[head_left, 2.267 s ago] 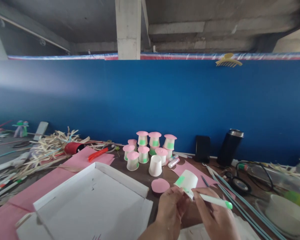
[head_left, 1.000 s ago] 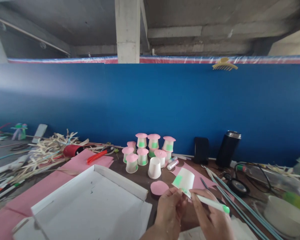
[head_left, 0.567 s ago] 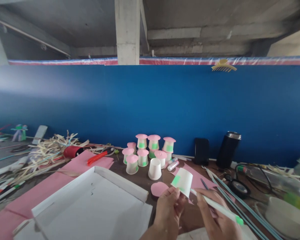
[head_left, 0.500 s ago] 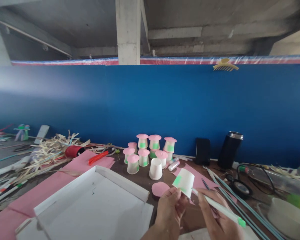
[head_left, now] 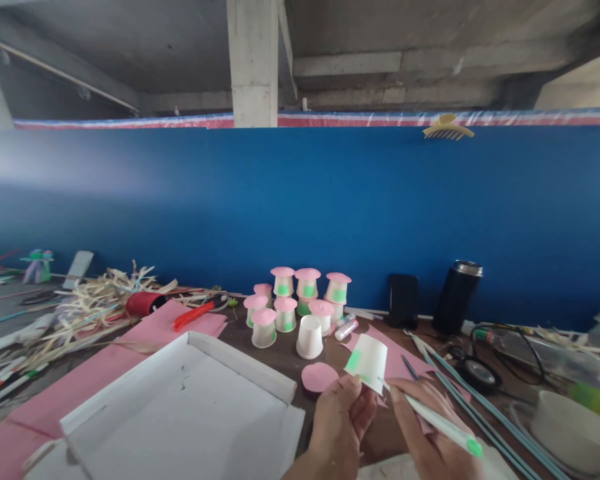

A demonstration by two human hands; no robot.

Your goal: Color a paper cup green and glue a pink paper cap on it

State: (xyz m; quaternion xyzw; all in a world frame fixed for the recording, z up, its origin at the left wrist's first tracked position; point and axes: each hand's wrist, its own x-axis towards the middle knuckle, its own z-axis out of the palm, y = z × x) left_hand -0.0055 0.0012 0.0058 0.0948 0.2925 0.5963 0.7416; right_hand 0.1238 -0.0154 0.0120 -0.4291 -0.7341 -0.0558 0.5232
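Observation:
My left hand (head_left: 341, 421) pinches a small white paper cup (head_left: 368, 361) held bottom up, with a green patch on its side. Just to its right, my right hand (head_left: 427, 433) grips a white marker with a green end (head_left: 437, 422), its tip beside the cup's rim. A pink paper disc (head_left: 319, 376) lies on the table just left of the cup. Behind it stands a plain white upturned cup (head_left: 310, 337) and a cluster of several cups with pink tops and green patches (head_left: 300, 300).
A white shallow box lid (head_left: 180, 407) lies on pink paper sheets (head_left: 105, 367) at the left. Red scissors (head_left: 194, 314) and strips of straw (head_left: 90, 307) lie beyond. A black flask (head_left: 455, 297), long grey sticks (head_left: 480, 407) and a white bowl (head_left: 570, 427) are at the right. A blue wall (head_left: 300, 207) closes the back.
The marker's tip left the cup's green patch and drew back to the right, then came near the rim again. My left hand kept the cup, tilting it slightly.

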